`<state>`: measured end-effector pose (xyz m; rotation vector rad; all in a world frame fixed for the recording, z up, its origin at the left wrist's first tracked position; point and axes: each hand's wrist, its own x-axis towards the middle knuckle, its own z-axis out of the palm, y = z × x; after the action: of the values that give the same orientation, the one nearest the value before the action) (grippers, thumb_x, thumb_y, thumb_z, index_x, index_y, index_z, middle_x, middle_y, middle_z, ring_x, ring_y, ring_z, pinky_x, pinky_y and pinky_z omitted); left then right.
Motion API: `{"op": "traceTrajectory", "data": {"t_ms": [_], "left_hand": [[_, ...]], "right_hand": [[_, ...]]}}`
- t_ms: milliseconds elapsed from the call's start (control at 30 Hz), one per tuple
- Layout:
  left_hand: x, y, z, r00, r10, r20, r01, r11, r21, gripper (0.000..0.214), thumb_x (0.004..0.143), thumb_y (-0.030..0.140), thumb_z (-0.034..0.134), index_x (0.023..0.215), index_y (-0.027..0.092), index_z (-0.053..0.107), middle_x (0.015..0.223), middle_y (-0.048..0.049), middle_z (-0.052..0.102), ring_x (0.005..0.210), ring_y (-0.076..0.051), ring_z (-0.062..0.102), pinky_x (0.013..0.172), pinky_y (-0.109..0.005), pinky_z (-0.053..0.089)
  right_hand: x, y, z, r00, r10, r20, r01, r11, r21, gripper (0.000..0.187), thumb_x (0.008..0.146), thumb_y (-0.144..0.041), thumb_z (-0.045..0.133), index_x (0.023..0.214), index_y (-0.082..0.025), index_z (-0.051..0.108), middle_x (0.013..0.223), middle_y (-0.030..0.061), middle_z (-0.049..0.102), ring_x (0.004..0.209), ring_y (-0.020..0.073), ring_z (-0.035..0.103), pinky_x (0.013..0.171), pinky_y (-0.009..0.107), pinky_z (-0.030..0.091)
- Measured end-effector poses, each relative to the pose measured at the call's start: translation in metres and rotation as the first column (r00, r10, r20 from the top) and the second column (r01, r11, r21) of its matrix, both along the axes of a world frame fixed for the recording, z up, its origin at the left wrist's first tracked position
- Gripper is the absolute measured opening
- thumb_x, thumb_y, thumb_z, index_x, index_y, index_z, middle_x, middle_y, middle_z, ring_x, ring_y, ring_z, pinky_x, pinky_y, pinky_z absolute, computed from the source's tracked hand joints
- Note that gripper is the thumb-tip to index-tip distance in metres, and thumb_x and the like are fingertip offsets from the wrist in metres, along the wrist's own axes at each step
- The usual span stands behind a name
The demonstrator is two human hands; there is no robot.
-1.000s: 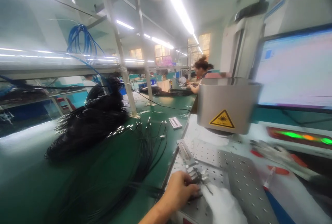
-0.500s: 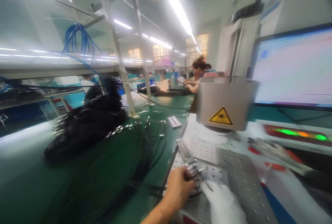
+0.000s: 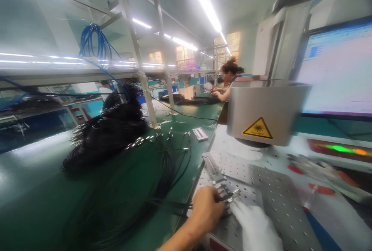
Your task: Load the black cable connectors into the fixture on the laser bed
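Observation:
My left hand (image 3: 207,209), bare, is closed around thin black cables (image 3: 177,204) that run in from the left. It is over a small metal fixture (image 3: 223,187) on the perforated metal plate (image 3: 273,196). My right hand (image 3: 254,220) wears a white glove. Its fingertips are pinched at a silvery metal cable connector (image 3: 235,193), close beside the left fingers. Exactly how the cables sit in the fixture is hidden by both hands. More cables with shiny ends (image 3: 171,154) spread over the green mat to the left.
A grey laser head (image 3: 264,111) with a yellow warning sign hangs above the plate. Behind the mat lies a big bundle of black cables (image 3: 113,131). A monitor (image 3: 340,69), worn gloves (image 3: 322,173) and a marker (image 3: 310,198) are to the right. A co-worker (image 3: 228,80) sits farther along.
The view has shifted so that the scene sits slightly farther right. My right fingertips have moved up onto the connector; my left hand stays at the fixture.

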<state>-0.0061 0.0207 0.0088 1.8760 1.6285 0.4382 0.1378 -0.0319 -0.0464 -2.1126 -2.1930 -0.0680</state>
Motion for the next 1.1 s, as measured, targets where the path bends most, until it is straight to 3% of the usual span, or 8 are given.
{"op": "traceTrajectory", "data": {"t_ms": [200,433,500,600,667,767,900,1100], "left_hand": [[0.002,-0.001,-0.001,1.0,0.009,-0.02,-0.009,1.0,-0.011,0.015,0.066,0.018,0.058,0.074,0.02,0.07,0.081,-0.0051,0.069,0.083,-0.023,0.058,0.069,-0.03,0.033],[0.0,0.001,-0.001,0.999,0.025,0.039,-0.022,0.998,-0.067,0.008,0.063,0.017,0.065,0.07,0.019,0.069,0.072,-0.0013,0.063,0.078,-0.019,0.055,0.067,-0.028,0.032],[-0.004,0.005,0.001,0.994,-0.003,0.11,0.012,0.997,-0.082,0.002,0.066,0.02,0.067,0.065,0.018,0.067,0.065,0.0012,0.057,0.072,-0.016,0.053,0.065,-0.026,0.031],[-0.009,0.009,0.006,0.98,-0.021,0.198,0.039,0.996,-0.084,0.009,0.072,0.021,0.064,0.064,0.016,0.064,0.058,0.0042,0.048,0.065,-0.013,0.047,0.062,-0.025,0.031],[-0.01,0.011,0.008,0.973,-0.011,0.23,0.025,0.998,-0.058,0.004,0.071,0.017,0.062,0.073,0.016,0.065,0.061,0.0051,0.05,0.064,-0.011,0.046,0.062,-0.024,0.031],[-0.009,0.012,0.008,0.966,-0.011,0.258,0.018,1.0,-0.025,0.012,0.067,0.012,0.06,0.077,0.016,0.063,0.066,0.0044,0.055,0.066,-0.011,0.048,0.062,-0.024,0.031],[-0.007,0.01,0.007,0.976,0.012,0.216,-0.006,1.0,-0.029,0.006,0.063,0.011,0.061,0.064,0.017,0.059,0.062,0.0038,0.053,0.067,-0.012,0.048,0.06,-0.025,0.028],[-0.005,0.005,0.002,0.994,0.017,0.112,-0.021,0.999,0.031,0.005,0.068,0.017,0.06,0.07,0.019,0.064,0.073,0.0015,0.062,0.075,-0.015,0.053,0.067,-0.025,0.03]], "right_hand": [[0.0,0.004,0.008,0.999,0.04,0.024,-0.039,0.999,-0.028,0.065,0.071,-0.005,0.05,0.128,-0.035,0.063,0.131,-0.002,0.062,0.086,0.0219,0.063,0.076,0.032,0.052],[-0.013,-0.006,0.037,0.997,-0.07,0.045,0.069,0.997,0.016,0.06,0.083,-0.002,0.035,0.12,-0.035,0.067,0.101,0.0058,0.07,0.084,0.0209,0.063,0.073,0.029,0.05],[-0.014,-0.002,0.034,0.993,-0.042,0.106,0.044,0.999,-0.022,0.061,0.081,-0.001,0.037,0.121,-0.035,0.067,0.109,0.0042,0.07,0.084,0.0224,0.064,0.072,0.031,0.051],[-0.012,0.008,0.019,0.985,-0.009,0.172,0.022,0.997,-0.075,0.064,0.076,-0.001,0.046,0.125,-0.038,0.064,0.126,0.001,0.064,0.083,0.0244,0.066,0.07,0.035,0.051],[-0.009,0.014,0.01,0.986,-0.017,0.165,0.029,0.997,-0.07,0.066,0.075,-0.002,0.049,0.128,-0.039,0.062,0.13,0.0013,0.062,0.083,0.024,0.066,0.072,0.035,0.052],[-0.008,0.016,0.006,0.988,-0.042,0.148,0.053,0.996,-0.07,0.062,0.079,-0.005,0.047,0.128,-0.039,0.062,0.127,0.0023,0.064,0.087,0.0227,0.066,0.072,0.033,0.051],[-0.012,0.014,0.009,0.98,-0.029,0.199,0.05,0.994,-0.101,0.067,0.072,-0.004,0.051,0.129,-0.037,0.061,0.131,0.0015,0.061,0.087,0.0265,0.065,0.069,0.034,0.051],[-0.011,0.013,0.009,0.986,-0.009,0.166,0.027,0.994,-0.106,0.072,0.066,-0.002,0.051,0.129,-0.036,0.061,0.132,0.0021,0.06,0.084,0.024,0.064,0.073,0.035,0.049]]}}
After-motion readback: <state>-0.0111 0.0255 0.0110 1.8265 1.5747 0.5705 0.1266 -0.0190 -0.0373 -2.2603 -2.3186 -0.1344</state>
